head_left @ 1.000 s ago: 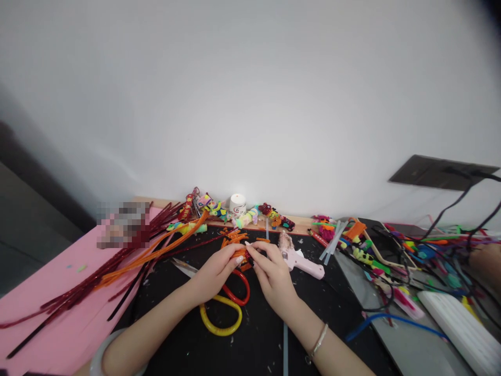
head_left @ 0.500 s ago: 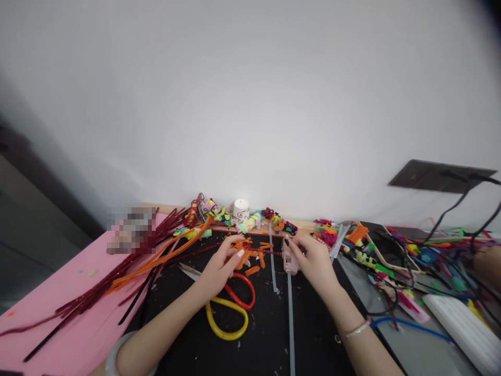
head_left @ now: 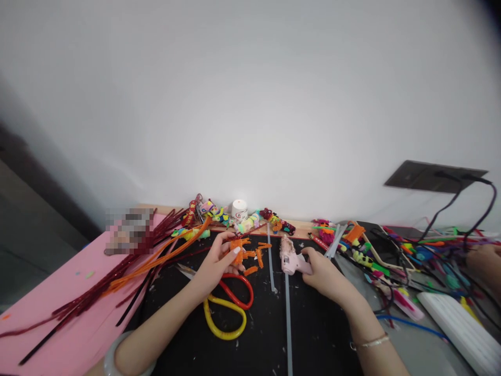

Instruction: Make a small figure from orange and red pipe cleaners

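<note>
My left hand (head_left: 214,263) pinches a small orange pipe-cleaner piece (head_left: 237,244) over the black mat (head_left: 250,334). More short orange pieces (head_left: 254,256) lie just to its right. My right hand (head_left: 325,272) is closed round the handle of a pale pink glue gun (head_left: 289,257), whose nozzle points away from me toward the wall. A clear glue stick (head_left: 270,256) lies between the two hands. Scissors with red and yellow handle loops (head_left: 227,308) rest under my left wrist.
Long red, orange and black pipe cleaners (head_left: 117,271) fan over a pink sheet (head_left: 50,297) at left. Small pipe-cleaner figures and a white roll (head_left: 238,209) line the wall. A heap of coloured scraps and cables (head_left: 410,256) fills the right, with another person's hand (head_left: 483,261) at the edge.
My right hand left the orange piece, moved right and closed on the pink glue gun. My left hand kept the orange piece and lifted it slightly.
</note>
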`<state>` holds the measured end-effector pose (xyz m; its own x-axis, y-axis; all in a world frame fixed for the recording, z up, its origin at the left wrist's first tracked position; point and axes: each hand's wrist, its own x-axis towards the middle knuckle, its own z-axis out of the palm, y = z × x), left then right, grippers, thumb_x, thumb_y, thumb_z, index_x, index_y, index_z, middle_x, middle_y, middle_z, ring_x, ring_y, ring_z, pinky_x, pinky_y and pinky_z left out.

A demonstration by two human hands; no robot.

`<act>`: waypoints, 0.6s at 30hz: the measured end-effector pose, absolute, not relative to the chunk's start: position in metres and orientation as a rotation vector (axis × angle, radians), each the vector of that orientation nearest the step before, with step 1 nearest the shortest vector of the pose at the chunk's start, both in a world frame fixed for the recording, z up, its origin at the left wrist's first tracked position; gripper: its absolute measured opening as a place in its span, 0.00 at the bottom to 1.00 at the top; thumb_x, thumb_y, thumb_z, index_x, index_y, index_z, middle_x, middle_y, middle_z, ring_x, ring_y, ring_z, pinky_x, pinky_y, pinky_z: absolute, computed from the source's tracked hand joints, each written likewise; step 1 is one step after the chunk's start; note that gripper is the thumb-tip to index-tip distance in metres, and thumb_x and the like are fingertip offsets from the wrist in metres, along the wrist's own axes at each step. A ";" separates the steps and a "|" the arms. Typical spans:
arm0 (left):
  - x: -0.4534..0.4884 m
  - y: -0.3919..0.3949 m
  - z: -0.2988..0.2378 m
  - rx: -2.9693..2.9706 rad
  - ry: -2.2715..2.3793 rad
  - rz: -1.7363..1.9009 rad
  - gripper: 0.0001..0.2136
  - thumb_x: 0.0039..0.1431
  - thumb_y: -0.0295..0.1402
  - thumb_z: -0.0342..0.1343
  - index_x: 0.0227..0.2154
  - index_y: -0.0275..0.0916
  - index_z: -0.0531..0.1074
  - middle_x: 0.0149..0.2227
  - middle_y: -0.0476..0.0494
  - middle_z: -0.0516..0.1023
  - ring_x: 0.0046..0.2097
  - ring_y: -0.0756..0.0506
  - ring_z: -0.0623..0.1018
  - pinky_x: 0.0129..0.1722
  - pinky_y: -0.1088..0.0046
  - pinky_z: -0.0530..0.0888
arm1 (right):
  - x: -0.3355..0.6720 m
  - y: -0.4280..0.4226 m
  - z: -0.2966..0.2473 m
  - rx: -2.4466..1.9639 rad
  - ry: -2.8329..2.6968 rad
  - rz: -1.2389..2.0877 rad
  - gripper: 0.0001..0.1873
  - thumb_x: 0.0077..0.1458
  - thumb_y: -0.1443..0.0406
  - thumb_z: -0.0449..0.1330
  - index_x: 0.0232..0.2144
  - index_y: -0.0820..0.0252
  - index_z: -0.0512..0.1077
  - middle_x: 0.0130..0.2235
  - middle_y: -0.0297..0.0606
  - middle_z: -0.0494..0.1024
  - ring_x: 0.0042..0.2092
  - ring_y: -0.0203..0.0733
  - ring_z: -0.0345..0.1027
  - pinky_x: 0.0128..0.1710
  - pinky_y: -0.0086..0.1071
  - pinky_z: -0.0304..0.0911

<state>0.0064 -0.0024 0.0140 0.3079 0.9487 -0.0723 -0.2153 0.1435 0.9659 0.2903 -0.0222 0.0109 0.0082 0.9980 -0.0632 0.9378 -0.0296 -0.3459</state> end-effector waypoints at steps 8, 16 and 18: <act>0.005 0.000 0.012 1.062 0.862 1.025 0.22 0.54 0.44 0.56 0.47 0.44 0.55 0.34 0.50 0.73 0.22 0.55 0.68 0.22 0.78 0.64 | 0.269 -0.020 0.019 -2.054 -1.991 0.380 0.25 0.43 0.71 0.56 0.48 0.66 0.66 0.40 0.49 0.77 0.40 0.50 0.72 0.35 0.32 0.59; 0.007 0.000 0.008 1.058 0.838 1.052 0.19 0.57 0.42 0.55 0.47 0.44 0.57 0.34 0.51 0.69 0.24 0.56 0.65 0.25 0.78 0.63 | 0.255 -0.026 0.023 -1.625 -1.693 0.567 0.11 0.50 0.60 0.54 0.23 0.60 0.69 0.21 0.34 0.72 0.24 0.39 0.64 0.24 0.29 0.58; 0.007 0.001 0.007 1.111 0.837 1.025 0.18 0.57 0.42 0.54 0.47 0.43 0.57 0.32 0.52 0.67 0.24 0.56 0.64 0.25 0.78 0.63 | 0.248 -0.030 0.021 -1.557 -1.673 0.708 0.13 0.49 0.61 0.55 0.16 0.58 0.64 0.16 0.31 0.66 0.20 0.36 0.60 0.20 0.28 0.55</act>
